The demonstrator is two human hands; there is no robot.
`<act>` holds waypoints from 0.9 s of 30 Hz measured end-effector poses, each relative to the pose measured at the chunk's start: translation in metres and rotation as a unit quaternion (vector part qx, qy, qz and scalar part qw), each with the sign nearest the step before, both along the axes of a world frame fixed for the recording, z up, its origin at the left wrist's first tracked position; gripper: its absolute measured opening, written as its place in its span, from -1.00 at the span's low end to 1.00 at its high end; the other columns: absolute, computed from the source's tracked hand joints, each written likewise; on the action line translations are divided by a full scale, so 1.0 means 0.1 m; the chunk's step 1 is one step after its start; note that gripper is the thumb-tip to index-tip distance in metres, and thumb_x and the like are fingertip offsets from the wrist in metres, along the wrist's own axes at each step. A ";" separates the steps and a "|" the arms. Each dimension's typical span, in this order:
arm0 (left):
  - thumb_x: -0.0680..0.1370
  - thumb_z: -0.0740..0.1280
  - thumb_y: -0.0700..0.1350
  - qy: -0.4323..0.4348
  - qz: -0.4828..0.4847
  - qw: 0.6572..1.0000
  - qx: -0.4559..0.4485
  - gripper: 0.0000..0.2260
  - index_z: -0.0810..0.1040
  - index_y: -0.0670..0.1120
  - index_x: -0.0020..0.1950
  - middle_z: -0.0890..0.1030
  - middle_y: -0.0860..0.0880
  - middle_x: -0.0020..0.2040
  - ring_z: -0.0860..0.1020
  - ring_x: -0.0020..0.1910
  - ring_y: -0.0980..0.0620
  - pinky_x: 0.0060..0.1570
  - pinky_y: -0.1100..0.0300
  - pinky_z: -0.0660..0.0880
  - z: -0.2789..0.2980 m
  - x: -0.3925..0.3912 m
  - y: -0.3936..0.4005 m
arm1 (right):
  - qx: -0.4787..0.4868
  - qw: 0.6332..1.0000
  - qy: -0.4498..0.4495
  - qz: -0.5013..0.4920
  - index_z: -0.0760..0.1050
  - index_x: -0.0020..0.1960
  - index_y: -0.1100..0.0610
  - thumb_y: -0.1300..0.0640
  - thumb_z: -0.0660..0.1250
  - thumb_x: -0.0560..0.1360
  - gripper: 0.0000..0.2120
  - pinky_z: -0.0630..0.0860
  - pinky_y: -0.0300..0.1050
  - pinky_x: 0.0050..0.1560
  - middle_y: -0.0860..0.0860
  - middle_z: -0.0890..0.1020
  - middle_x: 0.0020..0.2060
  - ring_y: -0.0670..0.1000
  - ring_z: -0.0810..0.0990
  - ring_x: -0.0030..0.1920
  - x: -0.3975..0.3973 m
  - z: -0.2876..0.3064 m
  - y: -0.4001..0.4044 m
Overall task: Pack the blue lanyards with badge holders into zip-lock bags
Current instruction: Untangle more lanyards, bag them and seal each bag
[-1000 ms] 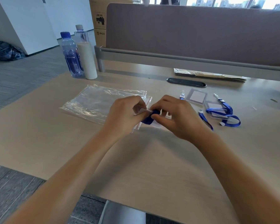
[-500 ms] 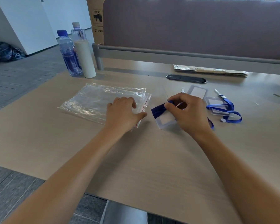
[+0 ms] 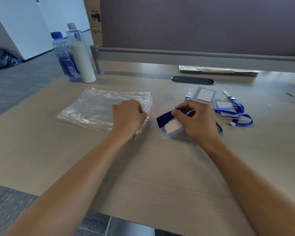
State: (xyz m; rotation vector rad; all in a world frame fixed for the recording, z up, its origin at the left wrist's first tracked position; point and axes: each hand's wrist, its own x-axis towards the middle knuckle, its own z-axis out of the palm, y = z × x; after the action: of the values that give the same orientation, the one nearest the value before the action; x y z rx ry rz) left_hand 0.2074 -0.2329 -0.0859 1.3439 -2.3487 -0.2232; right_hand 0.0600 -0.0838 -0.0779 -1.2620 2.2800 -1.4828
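A stack of clear zip-lock bags (image 3: pixel 95 109) lies on the desk left of centre. My left hand (image 3: pixel 129 116) rests on the stack's right end, fingers curled over the zip edge of the top bag. To its right, my right hand (image 3: pixel 194 120) grips a folded blue lanyard (image 3: pixel 165 117) bunched against a clear badge holder (image 3: pixel 173 128) with a white card, held low over the desk. Behind it lie a second badge holder (image 3: pixel 203 96) and a third badge holder (image 3: pixel 226 107) with a loose blue lanyard (image 3: pixel 240 116) looped over it.
Two water bottles (image 3: pixel 65 57) and a white cylinder bottle (image 3: pixel 83 62) stand at the back left. A black cable grommet (image 3: pixel 192 80) and flat cardboard (image 3: pixel 218 70) sit under the grey divider panel (image 3: pixel 194 23). The desk's front edge is near my forearms.
My hands have parted. The right hand drew the folded lanyard and holder to the right, and the left hand settled on the bag stack and curled its fingers at the zip edge.
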 end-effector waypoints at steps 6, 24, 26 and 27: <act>0.51 0.34 -0.07 0.105 0.002 0.994 0.039 -0.87 0.69 0.05 -0.16 0.69 0.07 -0.19 0.58 -0.14 -0.02 0.09 0.00 0.49 0.01 0.05 0.08 | -0.028 0.993 -0.111 0.001 0.71 -0.10 -0.03 0.03 0.49 0.50 -0.97 0.54 -0.16 -0.15 -0.13 0.70 -0.27 -0.10 0.60 -0.26 0.06 0.01 -0.02; 0.43 0.45 -0.13 0.236 -0.067 0.959 0.143 -0.93 0.72 -0.01 -0.23 0.68 0.06 -0.36 0.66 -0.26 0.03 -0.10 0.00 0.62 0.18 0.12 0.65 | 0.006 0.983 -0.180 -0.025 0.65 -0.07 0.11 0.08 0.47 0.50 -0.90 0.48 -0.21 -0.45 0.01 0.69 -0.33 -0.10 0.57 -0.52 0.22 0.06 0.02; 0.43 0.45 -0.13 0.251 -0.070 0.953 0.156 -0.93 0.71 -0.01 -0.23 0.68 0.05 -0.36 0.68 -0.28 0.02 -0.10 -0.02 0.64 0.19 0.11 0.68 | 0.022 0.985 -0.170 -0.007 0.67 -0.09 0.08 0.06 0.49 0.50 -0.90 0.43 -0.26 -0.45 -0.02 0.72 -0.30 -0.10 0.60 -0.51 0.23 0.06 0.05; 0.43 0.45 -0.14 0.259 -0.070 0.950 0.160 -0.93 0.71 -0.01 -0.23 0.68 0.05 -0.37 0.68 -0.30 0.03 -0.11 -0.02 0.64 0.19 0.10 0.69 | 0.031 0.985 -0.169 0.008 0.68 -0.10 0.07 0.04 0.48 0.52 -0.89 0.43 -0.26 -0.44 -0.03 0.73 -0.29 -0.09 0.61 -0.50 0.22 0.06 0.06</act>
State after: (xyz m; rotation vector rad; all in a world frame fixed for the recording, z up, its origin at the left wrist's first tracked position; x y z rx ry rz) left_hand 0.2179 -0.1638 -0.0670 1.0778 -2.0063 -0.9167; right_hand 0.0823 -0.0776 -0.0721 -0.9253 2.0700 -1.4768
